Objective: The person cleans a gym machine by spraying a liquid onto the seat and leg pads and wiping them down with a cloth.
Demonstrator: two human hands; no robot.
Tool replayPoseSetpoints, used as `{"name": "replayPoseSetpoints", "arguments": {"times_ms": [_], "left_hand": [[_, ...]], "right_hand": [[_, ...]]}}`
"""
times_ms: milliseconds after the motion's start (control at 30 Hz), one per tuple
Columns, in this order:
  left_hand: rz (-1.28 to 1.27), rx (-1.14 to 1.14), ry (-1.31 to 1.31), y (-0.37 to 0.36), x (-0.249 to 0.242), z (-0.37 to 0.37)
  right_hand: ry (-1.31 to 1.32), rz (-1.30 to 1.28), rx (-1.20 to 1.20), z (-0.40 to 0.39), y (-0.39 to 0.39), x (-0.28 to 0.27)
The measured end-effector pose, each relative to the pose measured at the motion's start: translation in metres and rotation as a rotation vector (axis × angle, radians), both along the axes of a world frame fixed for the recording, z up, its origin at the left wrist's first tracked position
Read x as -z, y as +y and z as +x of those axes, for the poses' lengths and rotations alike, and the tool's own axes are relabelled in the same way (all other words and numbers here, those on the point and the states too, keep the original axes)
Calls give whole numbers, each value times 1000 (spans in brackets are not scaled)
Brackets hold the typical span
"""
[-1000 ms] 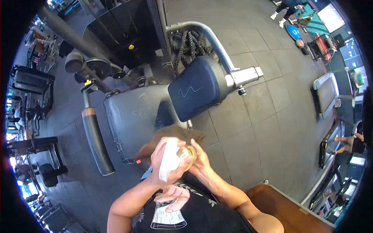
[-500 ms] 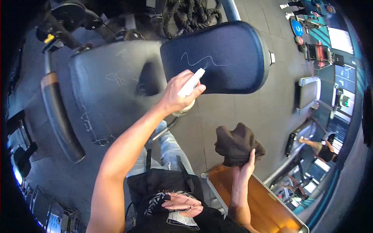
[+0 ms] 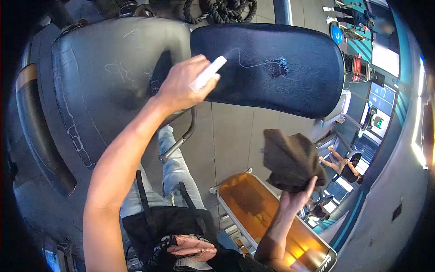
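Observation:
My left hand (image 3: 186, 84) is wrapped round a white spray bottle, whose white top (image 3: 208, 75) points toward the upper right; its body is mostly hidden by the hand. It is over the near edge of a dark blue padded seat (image 3: 308, 77). A wet, speckled patch (image 3: 276, 67) and a thin wavy line show on the seat. Left of it is a wider grey pad (image 3: 122, 77) with pale scratches and cracks. My right hand (image 3: 294, 199), palm up, holds a crumpled dark brown cloth (image 3: 292, 158) in the air, below the seat in view.
An orange-brown bench (image 3: 240, 195) lies at lower right. A padded roller (image 3: 41, 136) stands at far left. Coiled black rope (image 3: 222, 11) is on the floor at the top. People (image 3: 349, 172) and gym machines are at the right, beside a grey wall (image 3: 385, 217).
The view has shifted, with the seat now larger. A wet patch has appeared on it. My left hand sits further left with the bottle, and the cloth in my right hand hangs more spread out.

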State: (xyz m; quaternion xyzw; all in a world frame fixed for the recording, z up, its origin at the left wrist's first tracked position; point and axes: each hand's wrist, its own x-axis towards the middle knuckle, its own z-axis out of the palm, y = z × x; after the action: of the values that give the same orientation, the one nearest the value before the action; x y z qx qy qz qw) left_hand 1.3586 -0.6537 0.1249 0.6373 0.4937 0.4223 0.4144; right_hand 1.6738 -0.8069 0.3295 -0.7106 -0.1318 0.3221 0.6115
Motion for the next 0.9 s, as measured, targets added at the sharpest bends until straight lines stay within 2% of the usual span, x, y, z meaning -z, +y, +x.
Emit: {"name": "replayPoseSetpoints", "arguments": {"times_ms": [100,133,233,267,333,367,433,500,633,733,833,900], "left_hand": [[-26,-11,35,-6,12,-11],[-14,-15,30,-8,15,-12],[3,14,-21,-18,22,-11],[28,25,-36,-20,25,-8],[0,73,-29,-27,32,-3],[-2,91,-44,-32,35,1],[-30,107,-3,-43,26,0],[-75,97,-95,-64,21,-1],[-150,72,-132,-114,7,-23],[-229,61,-150,-145,-2,-41],[-278,43,-174,-167,-10,-56],[-253,20,-144,-174,-15,-70]], "right_hand": [[-256,129,-1,-5,19,-25],[-952,-67,-94,6,12,-22],[-1194,52,-41,24,26,-25],[-1511,-52,-66,24,33,-17],[-1500,-52,-230,-3,72,0],[-1167,44,-356,-31,105,9],[-2062,-98,-816,-65,163,24],[-2377,-381,-752,-78,191,35],[-2621,-410,-627,-103,248,48],[-2604,-463,-848,-159,272,99],[-2372,-316,-1160,-194,263,193],[-1959,-405,-1376,-208,231,253]]}}
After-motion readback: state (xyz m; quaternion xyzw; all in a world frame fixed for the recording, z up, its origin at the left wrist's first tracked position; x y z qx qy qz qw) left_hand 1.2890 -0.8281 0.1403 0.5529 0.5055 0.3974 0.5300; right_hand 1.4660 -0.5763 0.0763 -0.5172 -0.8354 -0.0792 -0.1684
